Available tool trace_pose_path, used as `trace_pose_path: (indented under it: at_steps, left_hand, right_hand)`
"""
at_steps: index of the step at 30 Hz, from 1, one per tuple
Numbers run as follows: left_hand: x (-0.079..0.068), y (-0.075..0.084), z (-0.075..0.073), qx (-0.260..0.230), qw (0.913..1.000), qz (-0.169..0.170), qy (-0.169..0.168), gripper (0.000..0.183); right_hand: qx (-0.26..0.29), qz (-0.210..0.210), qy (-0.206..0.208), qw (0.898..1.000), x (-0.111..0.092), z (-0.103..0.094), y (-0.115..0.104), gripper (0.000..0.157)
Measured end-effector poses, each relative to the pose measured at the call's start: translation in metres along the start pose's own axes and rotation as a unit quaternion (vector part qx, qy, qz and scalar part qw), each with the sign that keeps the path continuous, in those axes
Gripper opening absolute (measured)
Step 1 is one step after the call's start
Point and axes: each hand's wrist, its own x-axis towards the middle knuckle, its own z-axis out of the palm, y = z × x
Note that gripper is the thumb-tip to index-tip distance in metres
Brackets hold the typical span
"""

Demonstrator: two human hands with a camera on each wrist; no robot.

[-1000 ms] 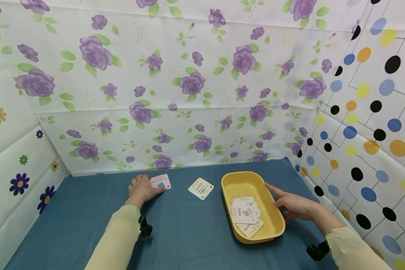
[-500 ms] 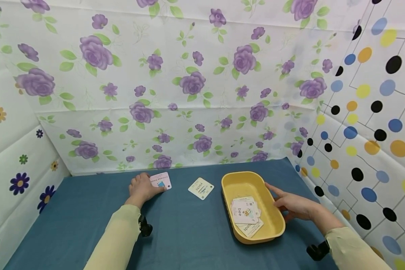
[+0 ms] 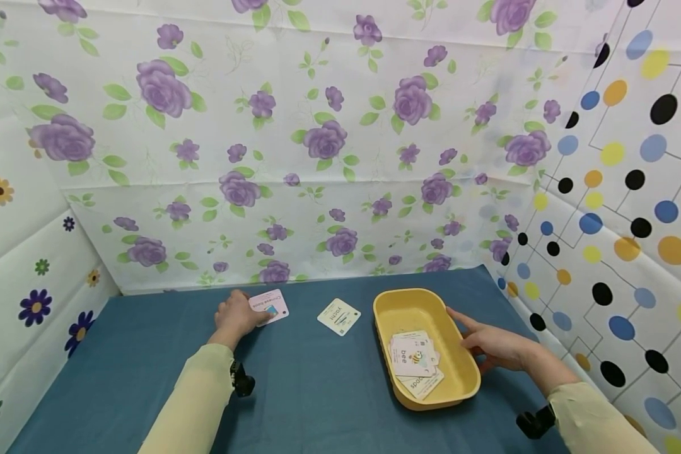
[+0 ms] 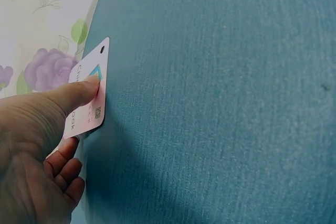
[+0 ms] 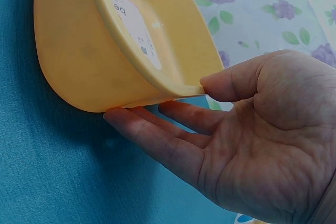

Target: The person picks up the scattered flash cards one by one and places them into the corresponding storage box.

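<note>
In the head view my left hand pinches a pink flash card near the back edge of the table. The left wrist view shows the thumb lying across the face of the card, over its blue picture, and the other fingers curled behind it. My right hand holds the right side of a yellow plastic basket. Up close, that thumb presses the basket's rim while the fingers reach under its wall. Inside the basket lies a loose pile of cards, with a bee card on top.
A cream card marked "yacht" lies flat between the left hand and the basket. Blue cloth covers the table. A floral sheet hangs at the back, and a dotted sheet stands on the right.
The left thumb has shifted farther onto the pink card, and the card's near edge has lifted a little. The right hand and the basket stay in place.
</note>
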Motion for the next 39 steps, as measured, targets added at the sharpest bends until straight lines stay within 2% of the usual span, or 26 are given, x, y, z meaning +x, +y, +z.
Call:
trace_pose_path:
  at_steps: [3,10,17,24,29,39]
  left_hand:
    - [0.001,-0.001,-0.001,-0.011,0.9999,-0.003,-0.005,0.079]
    - [-0.002,-0.002,-0.006,0.001,0.9997,0.014,-0.019,0.074]
    - [-0.001,-0.005,-0.010,0.002,0.9998,0.021,0.004,0.065]
    - [0.001,-0.010,-0.013,0.016,0.9990,0.031,0.029,0.047]
    - [-0.002,-0.012,-0.018,0.018,0.9988,0.034,0.029,0.041]
    - [-0.003,-0.013,-0.026,-0.011,0.9993,0.029,0.021,0.039]
  right_hand:
    - [0.000,0.000,0.001,1.000,0.000,0.000,0.000,0.085]
    - [0.000,0.003,0.006,1.000,0.001,0.001,-0.001,0.085]
    - [0.002,0.004,0.007,1.000,0.001,0.001,-0.001,0.085]
    - [0.000,0.005,0.009,1.000,0.001,0.001,0.000,0.086]
    - [0.000,0.005,0.007,1.000,0.001,0.000,0.001,0.088]
    - [0.002,0.003,0.007,1.000,0.001,0.001,0.001,0.086]
